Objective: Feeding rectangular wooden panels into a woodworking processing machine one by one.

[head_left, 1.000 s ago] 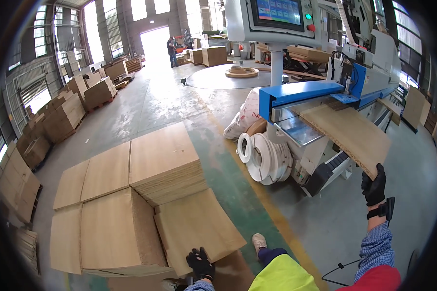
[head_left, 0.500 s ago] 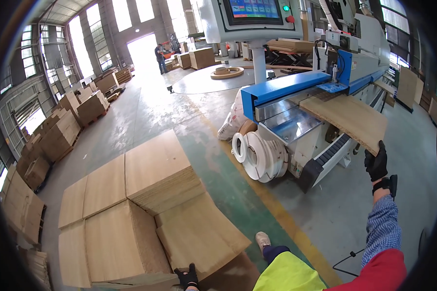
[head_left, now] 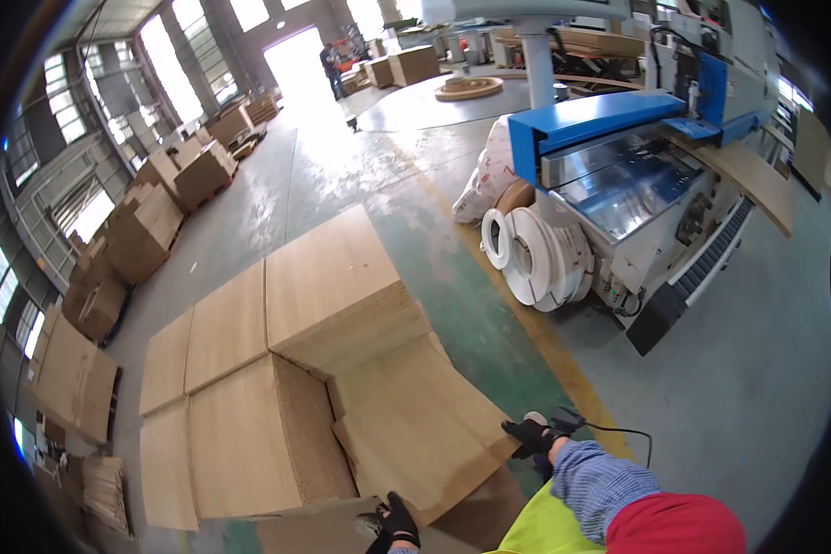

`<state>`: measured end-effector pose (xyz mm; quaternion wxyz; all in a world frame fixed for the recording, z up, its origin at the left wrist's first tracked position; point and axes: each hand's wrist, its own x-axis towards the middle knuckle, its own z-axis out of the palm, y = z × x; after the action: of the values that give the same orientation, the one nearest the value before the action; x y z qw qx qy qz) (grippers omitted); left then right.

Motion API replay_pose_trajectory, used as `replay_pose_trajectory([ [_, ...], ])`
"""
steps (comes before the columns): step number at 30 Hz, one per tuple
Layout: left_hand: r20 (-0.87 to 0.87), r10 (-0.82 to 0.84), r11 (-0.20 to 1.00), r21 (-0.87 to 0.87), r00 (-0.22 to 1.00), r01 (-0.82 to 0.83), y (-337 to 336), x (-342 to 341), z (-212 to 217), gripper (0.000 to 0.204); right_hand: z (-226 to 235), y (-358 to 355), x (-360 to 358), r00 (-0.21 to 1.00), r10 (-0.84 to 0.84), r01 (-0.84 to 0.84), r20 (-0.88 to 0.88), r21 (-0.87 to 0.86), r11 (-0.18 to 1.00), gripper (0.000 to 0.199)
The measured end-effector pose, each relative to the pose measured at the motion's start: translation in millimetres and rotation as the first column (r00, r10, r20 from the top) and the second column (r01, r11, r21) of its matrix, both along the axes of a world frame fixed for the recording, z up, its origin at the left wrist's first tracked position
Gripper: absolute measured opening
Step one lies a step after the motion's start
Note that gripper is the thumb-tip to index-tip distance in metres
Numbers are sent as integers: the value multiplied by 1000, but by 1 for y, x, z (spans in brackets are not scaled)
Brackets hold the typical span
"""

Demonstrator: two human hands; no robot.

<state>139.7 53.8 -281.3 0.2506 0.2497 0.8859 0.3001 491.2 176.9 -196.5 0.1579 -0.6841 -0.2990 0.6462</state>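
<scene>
One view only: a wide fisheye worn on the person's head, looking down and forward over the stacks of wooden boards [head_left: 305,369]. The stacks lie close below the lens, filling the lower middle. Beyond them to the right stands the blue-and-white machine [head_left: 619,185], farther off. Straight edges bend toward the dark round rim; the person's forearms enter from the lower edge beside the stacks.

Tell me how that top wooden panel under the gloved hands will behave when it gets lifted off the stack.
The top panel looks thin, wide and flat, so it is probably stiff but awkward. Its chipboard-like edge suggests some weight. The right hand and left hand grip separate edges, and gloves likely limit slipping.
</scene>
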Motion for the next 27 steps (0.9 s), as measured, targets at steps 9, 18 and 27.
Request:
replay_pose_trajectory([
  [9, 568, -258, 948, 305, 782, 91, -47, 30, 22, 48, 247, -93, 77, 876, 433, -475, 211, 522, 708, 44],
  [18, -457, -731, 39, 713, 507, 700, -16, 172, 313, 33, 340, -201, 210, 712, -202, 683, -672, 598, 420, 39],
  [27, -740, -529, -118, 548, 414, 828, 54, 327, 352, 36, 324, -187, 81, 720, -245, 670, -650, 558, 489, 56],
])
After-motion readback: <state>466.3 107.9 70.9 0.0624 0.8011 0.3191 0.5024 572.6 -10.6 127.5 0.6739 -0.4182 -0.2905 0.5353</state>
